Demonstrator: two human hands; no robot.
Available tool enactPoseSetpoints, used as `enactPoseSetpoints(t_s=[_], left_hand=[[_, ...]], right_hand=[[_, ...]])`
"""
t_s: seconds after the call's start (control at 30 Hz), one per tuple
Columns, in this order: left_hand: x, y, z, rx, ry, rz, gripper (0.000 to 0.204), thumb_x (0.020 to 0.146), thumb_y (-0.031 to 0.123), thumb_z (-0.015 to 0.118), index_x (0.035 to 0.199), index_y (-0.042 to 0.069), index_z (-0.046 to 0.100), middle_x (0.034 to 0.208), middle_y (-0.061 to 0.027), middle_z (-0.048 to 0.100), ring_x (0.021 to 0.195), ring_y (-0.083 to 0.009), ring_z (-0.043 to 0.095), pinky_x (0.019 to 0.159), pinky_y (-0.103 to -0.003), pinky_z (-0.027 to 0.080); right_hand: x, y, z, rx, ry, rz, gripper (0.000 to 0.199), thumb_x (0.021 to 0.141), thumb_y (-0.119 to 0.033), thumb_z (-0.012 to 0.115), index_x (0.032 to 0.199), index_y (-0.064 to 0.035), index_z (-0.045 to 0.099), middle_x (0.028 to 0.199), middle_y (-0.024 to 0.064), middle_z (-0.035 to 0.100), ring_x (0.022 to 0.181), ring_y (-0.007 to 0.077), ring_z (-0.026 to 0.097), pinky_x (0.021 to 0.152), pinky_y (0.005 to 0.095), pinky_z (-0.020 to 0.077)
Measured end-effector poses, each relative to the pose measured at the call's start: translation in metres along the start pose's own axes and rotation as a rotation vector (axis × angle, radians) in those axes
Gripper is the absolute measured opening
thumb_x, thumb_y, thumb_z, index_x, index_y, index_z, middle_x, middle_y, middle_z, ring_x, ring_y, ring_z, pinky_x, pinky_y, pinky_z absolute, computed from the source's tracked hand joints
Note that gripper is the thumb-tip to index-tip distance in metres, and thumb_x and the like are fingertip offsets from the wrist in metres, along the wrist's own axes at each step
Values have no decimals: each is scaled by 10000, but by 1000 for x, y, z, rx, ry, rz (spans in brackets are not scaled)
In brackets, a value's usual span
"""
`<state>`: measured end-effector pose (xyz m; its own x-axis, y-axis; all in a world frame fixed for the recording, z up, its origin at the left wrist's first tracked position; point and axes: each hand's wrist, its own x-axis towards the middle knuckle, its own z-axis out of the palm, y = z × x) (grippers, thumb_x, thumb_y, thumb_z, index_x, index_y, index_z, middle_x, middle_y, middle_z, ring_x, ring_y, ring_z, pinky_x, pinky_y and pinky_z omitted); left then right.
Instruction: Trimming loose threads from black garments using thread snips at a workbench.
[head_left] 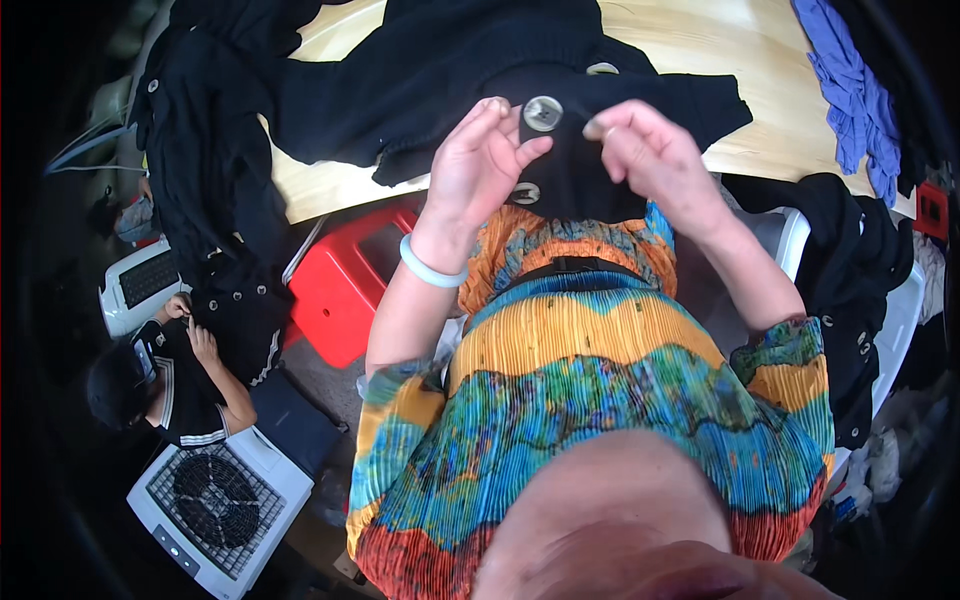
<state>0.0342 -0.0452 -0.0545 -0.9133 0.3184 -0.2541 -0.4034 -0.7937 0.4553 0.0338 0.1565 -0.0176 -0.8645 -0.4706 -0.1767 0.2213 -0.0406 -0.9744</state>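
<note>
The person holds a black knitted garment (560,150) up off the wooden bench (740,60), with its lower edge drawn toward the body and the rest spread across the bench toward 12 o'clock. The left hand (480,165) has its fingers closed together on the knit just at 9 o'clock of a large pale button (543,113), thumb and forefinger pinching the cloth beside it. The right hand (645,150) is clamped on the fabric at 3 o'clock of the same button, fingertips curled over the edge. A second button (526,192) sits lower on the same strip, toward 6 o'clock. To work the button well, it seems best to keep the knit taut between both hands, so the cloth lies flat around the button and does not bunch. A red stool (345,290) stands at 8 o'clock, and another person (175,385) handles dark cloth beside a white fan (215,500).
</note>
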Motion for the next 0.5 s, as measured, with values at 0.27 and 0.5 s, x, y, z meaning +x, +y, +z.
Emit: enactPoseSetpoints(t_s=[0.27, 0.5], left_hand=[[6, 8, 8, 38, -44, -55, 133, 880, 117, 405, 856, 56, 520, 883, -76, 581, 889, -197, 570, 733, -350, 504], [-1, 27, 33, 657, 162, -61, 218, 896, 223, 412, 1012, 49, 474, 924, -79, 581, 795, -126, 564, 506, -187, 453]], right_hand=[[28, -28, -13, -304, -118, -54, 505, 737, -31, 575, 1196, -51, 367, 1089, 66, 510, 1029, 134, 458, 917, 251, 317], [51, -8, -28, -194, 69, -248, 402, 757, -82, 582, 1133, -52, 444, 1067, 55, 542, 993, 137, 504, 846, 256, 369]])
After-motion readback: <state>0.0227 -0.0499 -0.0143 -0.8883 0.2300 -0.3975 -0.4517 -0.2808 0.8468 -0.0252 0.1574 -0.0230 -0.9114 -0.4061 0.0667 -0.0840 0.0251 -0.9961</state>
